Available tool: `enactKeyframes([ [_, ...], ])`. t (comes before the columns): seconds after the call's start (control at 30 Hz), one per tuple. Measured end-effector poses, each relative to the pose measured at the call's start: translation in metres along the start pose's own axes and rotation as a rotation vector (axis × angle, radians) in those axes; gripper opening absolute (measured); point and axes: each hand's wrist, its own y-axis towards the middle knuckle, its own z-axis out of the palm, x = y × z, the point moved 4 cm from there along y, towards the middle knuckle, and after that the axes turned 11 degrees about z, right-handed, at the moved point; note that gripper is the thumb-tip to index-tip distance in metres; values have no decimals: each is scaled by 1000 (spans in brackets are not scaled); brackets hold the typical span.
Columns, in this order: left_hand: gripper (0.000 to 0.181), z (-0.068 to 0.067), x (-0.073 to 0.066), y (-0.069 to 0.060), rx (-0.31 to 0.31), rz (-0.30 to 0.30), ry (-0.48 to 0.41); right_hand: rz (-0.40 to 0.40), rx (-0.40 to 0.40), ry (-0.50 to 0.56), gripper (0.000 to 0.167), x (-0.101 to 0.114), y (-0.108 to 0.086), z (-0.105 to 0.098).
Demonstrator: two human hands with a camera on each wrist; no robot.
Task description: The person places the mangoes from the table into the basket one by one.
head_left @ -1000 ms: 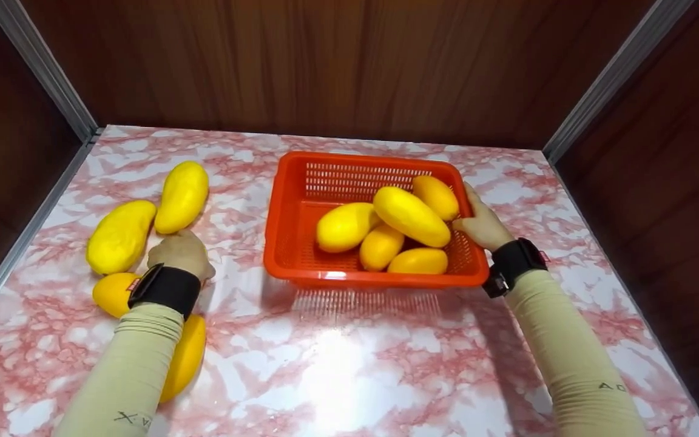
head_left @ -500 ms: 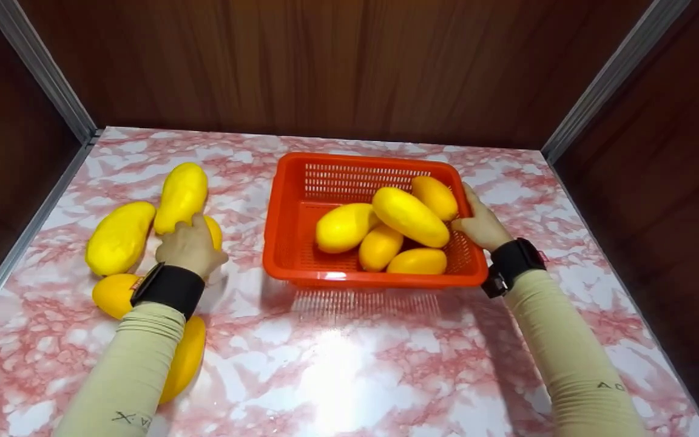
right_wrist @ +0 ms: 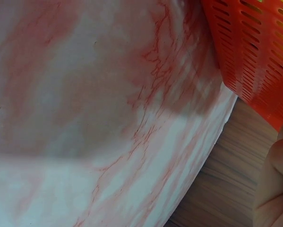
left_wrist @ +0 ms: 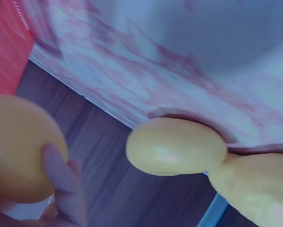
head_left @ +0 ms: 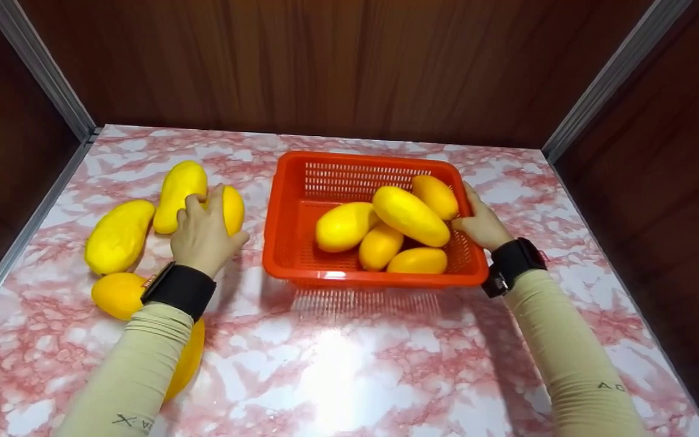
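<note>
My left hand point(head_left: 204, 240) grips a yellow mango point(head_left: 234, 209), raised off the table left of the red basket. In the left wrist view, the fingers point(left_wrist: 65, 182) curl round this mango point(left_wrist: 18, 146). My right hand point(head_left: 486, 227) holds the right rim of the red plastic basket point(head_left: 337, 277), thumb over the edge and the other fingers along the outer wall. The right wrist view has only part of that hand point(right_wrist: 276, 184) beside the slotted basket wall point(right_wrist: 254, 56). Several mangoes lie inside the basket, one long mango point(head_left: 410, 215) resting on top of others.
To the left on the marbled table point(head_left: 276, 376) lie an upper mango point(head_left: 181, 188), a larger mango point(head_left: 120, 237), an orange-yellow mango point(head_left: 118, 295) and another mango point(head_left: 189, 361) partly under the left forearm. Brown wood-grain panels point(head_left: 349, 67) enclose the back and sides.
My left hand has lifted the mango from among the others and moved it up and right, towards the basket. The right hand and basket stay in place.
</note>
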Motion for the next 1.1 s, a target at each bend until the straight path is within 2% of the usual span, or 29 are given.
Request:
enactKeyframes([
  [0.2, 85, -1, -17, 2, -107, 80, -11, -11, 2, 10, 99, -1, 0, 0],
  [0.33, 84, -1, -27, 2, -150, 128, -28, -2, 3, 16, 99, -1, 0, 0],
  [0.47, 84, -1, -38, 1, -165, 178, -52, 3, -1, 9, 99, -1, 0, 0],
  [0.67, 82, -1, -55, -1, -187, 270, -17, -7, 3, 17, 99, 0, -1, 0],
  [0.9, 83, 3, -66, -3, -203, 378, -39, -21, 6, 38, 99, 1, -3, 1],
  [1.1, 80, 6, -78, -7, -175, 493, -29, -5, 3, 26, 99, 1, -3, 1],
])
